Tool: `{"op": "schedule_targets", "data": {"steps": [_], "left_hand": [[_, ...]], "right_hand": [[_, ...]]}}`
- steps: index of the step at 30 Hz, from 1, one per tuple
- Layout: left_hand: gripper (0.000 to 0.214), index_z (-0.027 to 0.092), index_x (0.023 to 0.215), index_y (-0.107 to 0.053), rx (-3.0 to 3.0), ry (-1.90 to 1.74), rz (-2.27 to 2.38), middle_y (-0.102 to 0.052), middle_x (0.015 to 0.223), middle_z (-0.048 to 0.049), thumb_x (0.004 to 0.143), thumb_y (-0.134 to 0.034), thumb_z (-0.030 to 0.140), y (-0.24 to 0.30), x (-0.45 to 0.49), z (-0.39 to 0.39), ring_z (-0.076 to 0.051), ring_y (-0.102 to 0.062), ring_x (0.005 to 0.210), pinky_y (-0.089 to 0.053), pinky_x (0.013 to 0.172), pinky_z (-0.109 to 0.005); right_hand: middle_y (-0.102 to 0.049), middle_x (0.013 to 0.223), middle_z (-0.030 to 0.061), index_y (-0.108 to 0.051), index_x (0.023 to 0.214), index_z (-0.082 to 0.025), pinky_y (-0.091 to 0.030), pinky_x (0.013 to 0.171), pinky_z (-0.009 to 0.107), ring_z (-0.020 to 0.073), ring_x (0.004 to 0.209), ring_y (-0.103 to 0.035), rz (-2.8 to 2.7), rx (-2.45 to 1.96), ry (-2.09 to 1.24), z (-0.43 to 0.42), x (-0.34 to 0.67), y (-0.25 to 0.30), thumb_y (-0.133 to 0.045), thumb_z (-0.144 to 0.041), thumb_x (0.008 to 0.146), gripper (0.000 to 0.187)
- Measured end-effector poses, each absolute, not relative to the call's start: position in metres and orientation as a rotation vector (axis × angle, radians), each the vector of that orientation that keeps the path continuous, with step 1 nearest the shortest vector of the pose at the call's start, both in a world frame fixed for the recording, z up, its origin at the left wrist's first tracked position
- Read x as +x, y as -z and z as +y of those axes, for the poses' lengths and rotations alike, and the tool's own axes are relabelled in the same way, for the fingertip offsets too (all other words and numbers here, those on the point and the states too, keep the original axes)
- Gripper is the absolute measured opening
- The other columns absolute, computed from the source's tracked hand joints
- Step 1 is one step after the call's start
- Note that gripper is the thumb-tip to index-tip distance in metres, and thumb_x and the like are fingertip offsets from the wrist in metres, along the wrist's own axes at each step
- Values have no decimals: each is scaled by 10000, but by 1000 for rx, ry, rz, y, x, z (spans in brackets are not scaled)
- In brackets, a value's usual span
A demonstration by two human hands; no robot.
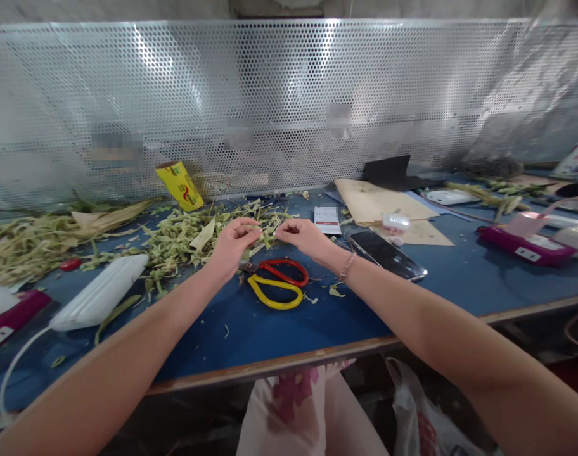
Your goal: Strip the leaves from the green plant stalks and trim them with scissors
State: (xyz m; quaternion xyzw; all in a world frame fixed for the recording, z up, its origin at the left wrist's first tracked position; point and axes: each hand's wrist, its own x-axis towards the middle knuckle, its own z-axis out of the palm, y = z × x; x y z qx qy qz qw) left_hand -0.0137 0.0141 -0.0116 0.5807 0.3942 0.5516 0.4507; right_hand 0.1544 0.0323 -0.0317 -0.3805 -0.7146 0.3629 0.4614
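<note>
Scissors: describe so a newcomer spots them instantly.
On the blue table, find the heap of green plant pieces. The scissors lie at its near right, nearer the table's front edge than the left hand and right hand. Red and yellow loop handles set them apart from the dark phone.

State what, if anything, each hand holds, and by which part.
The left hand and right hand seem to pinch a small green plant piece; which part each grips is too small to tell.

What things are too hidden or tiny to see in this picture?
All in the head view:
Scissors: tips hidden behind the left hand.
Right hand: any pinched bit is too small against the plant scraps.
White card: writing too small, blurred.
Plastic bag: bottom cut off by lower edge.
</note>
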Motion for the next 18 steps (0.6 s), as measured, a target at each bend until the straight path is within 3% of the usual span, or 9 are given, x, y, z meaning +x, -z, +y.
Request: {"op": "schedule_targets", "data": {"steps": [18], "left_hand": [[271, 152, 632, -601, 1470, -1392, 1025, -545, 543, 29, 515, -771, 328, 15, -14, 17, -69, -485, 507, -408, 521, -202]], "right_hand": [[-602, 676, 11, -594, 665, -154, -396, 603, 244, 103, 614, -508, -1860, -936, -601, 28, 154, 27, -556, -279, 736, 149]]}}
